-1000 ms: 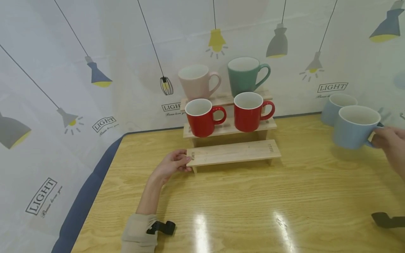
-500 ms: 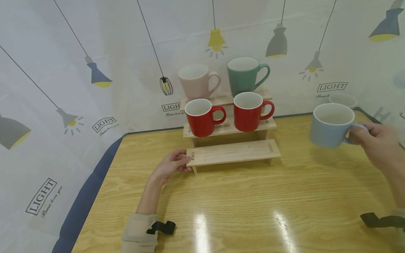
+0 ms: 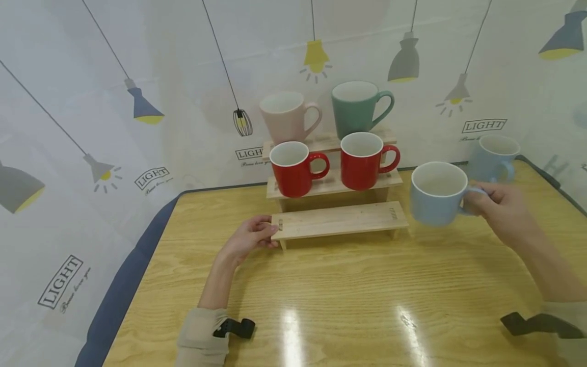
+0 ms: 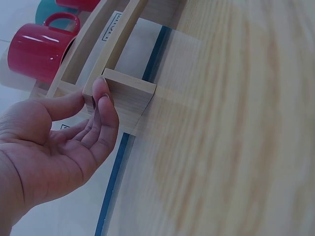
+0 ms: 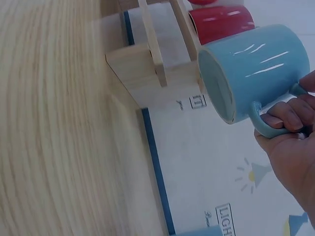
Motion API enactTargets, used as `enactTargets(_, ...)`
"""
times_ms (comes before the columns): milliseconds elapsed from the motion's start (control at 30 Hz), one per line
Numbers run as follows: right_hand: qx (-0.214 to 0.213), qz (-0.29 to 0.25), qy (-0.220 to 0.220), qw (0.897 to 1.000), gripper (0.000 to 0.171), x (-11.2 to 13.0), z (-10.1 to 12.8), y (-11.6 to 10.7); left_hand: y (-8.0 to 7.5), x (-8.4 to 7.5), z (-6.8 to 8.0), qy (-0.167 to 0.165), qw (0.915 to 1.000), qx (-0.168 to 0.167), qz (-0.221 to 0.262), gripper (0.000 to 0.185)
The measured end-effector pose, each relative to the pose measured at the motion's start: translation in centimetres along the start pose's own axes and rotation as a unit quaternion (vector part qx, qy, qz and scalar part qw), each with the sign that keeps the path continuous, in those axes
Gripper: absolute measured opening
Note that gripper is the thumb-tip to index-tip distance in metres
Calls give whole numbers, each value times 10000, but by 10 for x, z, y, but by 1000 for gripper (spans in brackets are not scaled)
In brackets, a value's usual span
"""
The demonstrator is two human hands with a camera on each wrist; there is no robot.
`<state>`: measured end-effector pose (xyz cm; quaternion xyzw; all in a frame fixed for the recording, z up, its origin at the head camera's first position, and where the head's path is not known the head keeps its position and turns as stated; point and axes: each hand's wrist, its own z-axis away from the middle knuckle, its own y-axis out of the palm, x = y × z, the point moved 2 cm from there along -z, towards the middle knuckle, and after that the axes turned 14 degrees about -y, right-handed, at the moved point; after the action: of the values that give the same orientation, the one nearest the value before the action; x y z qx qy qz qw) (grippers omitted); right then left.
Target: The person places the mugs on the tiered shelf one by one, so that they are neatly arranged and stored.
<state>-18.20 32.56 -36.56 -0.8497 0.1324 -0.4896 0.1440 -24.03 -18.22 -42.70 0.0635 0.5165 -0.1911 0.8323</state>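
Note:
My right hand (image 3: 500, 206) grips the handle of a light blue mug (image 3: 435, 199), held upright off the table just right of a wooden stepped rack (image 3: 339, 220). In the right wrist view, fingers curl through that mug's handle (image 5: 268, 129). At the rack's lowest step, my left hand (image 3: 247, 238) pinches the left end of the board, thumb on top; the left wrist view shows fingers (image 4: 106, 110) at the board's end. That step bears nothing. Two red mugs (image 3: 293, 173) stand on the middle step. A pink mug (image 3: 284, 118) and a green mug (image 3: 355, 109) stand on the top step.
A second light blue mug (image 3: 492, 158) stands at the table's back right, partly behind the right hand. The wooden table (image 3: 339, 306) ends at a dark blue edge against a lamp-patterned wall covering (image 3: 183, 102). Black straps (image 3: 234, 329) circle both wrists.
My right hand has carried the light blue mug leftward from the far right toward the rack, uncovering the second blue mug behind. The left hand keeps its place on the lowest step.

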Motion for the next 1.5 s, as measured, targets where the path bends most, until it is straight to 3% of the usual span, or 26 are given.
enactTargets(133,232,-20,-226,9995,26,4,-4,19,0,-1,1,23,10000,6,-16,61)
enactTargets(367,419,-276,-452,9977,40,12,-10,50,1,-2,1,45,10000,22,-50,61)
enactTargets(633,961,-724,-488,9915,38,23,-16,84,0,-1,1,39,10000,1,-11,59)
enactTargets(933,1281,-1029,-479,9852,30,31,-26,122,0,0,0,34,10000,11,26,60)
enactTargets(1500,1265,-1690,-412,9766,33,34,-43,182,0,-1,0,42,9999,1,112,57)
